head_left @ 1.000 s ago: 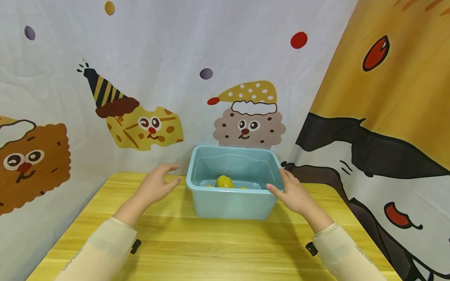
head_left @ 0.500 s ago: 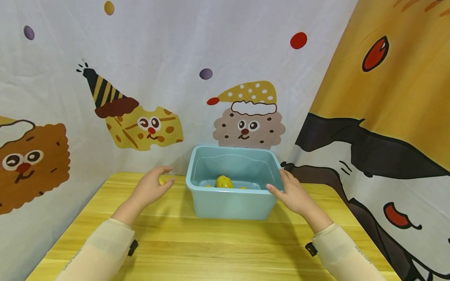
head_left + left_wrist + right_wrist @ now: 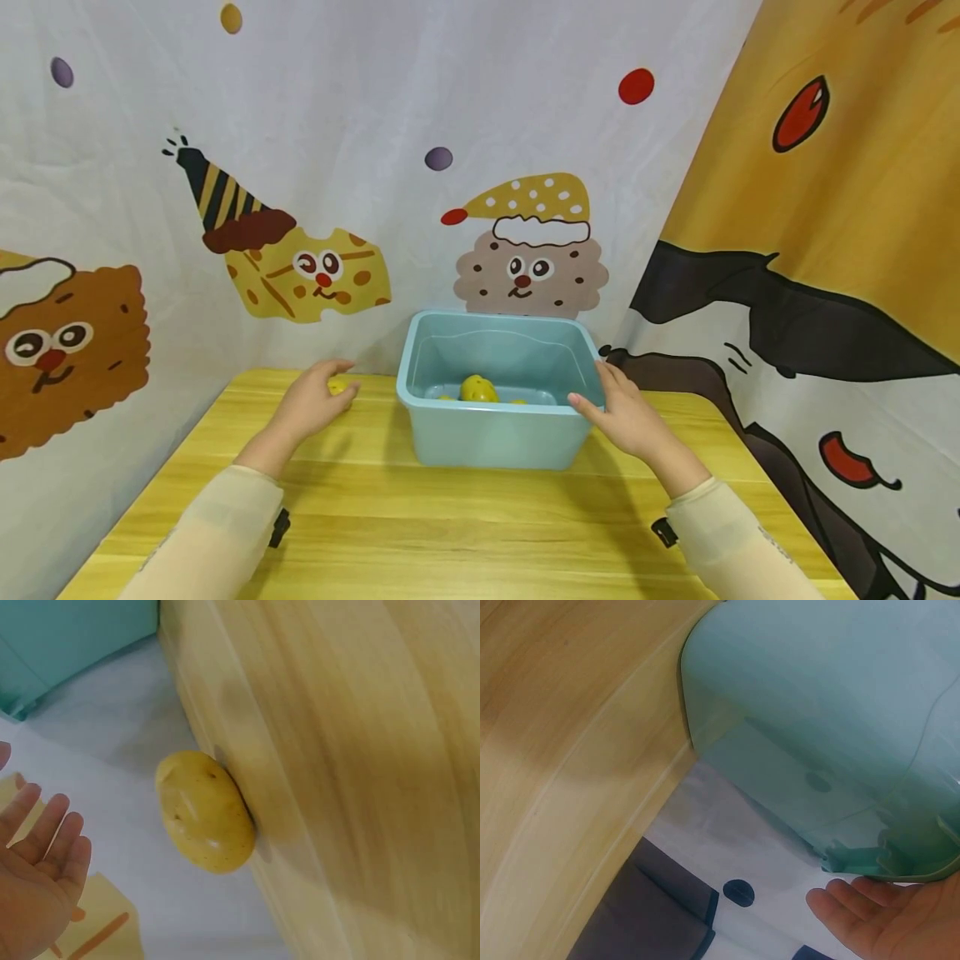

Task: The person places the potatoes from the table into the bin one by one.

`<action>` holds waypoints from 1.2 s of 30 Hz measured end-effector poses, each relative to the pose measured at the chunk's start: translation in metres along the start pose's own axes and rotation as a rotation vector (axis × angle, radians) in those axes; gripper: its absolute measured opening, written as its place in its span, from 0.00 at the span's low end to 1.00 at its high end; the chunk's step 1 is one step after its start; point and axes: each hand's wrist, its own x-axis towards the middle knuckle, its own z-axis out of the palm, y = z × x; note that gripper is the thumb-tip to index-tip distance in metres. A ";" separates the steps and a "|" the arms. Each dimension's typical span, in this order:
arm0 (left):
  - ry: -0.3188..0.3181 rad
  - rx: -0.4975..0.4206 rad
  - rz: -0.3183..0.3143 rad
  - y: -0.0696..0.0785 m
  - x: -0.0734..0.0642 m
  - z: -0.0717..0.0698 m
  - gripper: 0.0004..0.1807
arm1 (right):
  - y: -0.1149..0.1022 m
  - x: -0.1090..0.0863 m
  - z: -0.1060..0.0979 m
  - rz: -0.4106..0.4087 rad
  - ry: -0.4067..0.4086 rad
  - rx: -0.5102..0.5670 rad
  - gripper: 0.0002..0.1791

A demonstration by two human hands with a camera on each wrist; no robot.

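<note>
My left hand [image 3: 313, 398] is beside a potato [image 3: 337, 386] that lies on the table left of the bin. In the left wrist view the relaxed fingers [image 3: 52, 844] stand apart from the smooth yellow potato [image 3: 204, 812]. At the right end of the light-blue plastic bin [image 3: 495, 437], my right hand [image 3: 624, 412] rests against the rim, thumb at the front corner. The right wrist view shows its loosely extended fingers [image 3: 855, 906] just under the bin's rim [image 3: 922, 877]. Inside the bin sits a yellow rounded item [image 3: 478, 388]; smaller yellow parts beside it are mostly hidden by the front wall.
A wood-grain table [image 3: 480, 533] carries the bin near its back edge. Right behind it hangs a white cloth backdrop [image 3: 360, 100] with cartoon prints. At the right a cloth with an orange, black and white print [image 3: 840, 317] borders the table.
My left hand has moved left, away from the bin, to beside the potato, which has come into sight between thumb and fingers. The right hand and bin have stayed in place.
</note>
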 end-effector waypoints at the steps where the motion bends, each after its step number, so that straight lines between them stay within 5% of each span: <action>1: 0.000 0.000 -0.006 -0.002 0.000 0.000 0.28 | 0.000 0.000 0.000 0.000 0.000 0.001 0.54; 36: -0.022 0.080 -0.082 -0.056 0.010 0.003 0.30 | -0.002 -0.001 0.000 0.009 0.005 0.007 0.53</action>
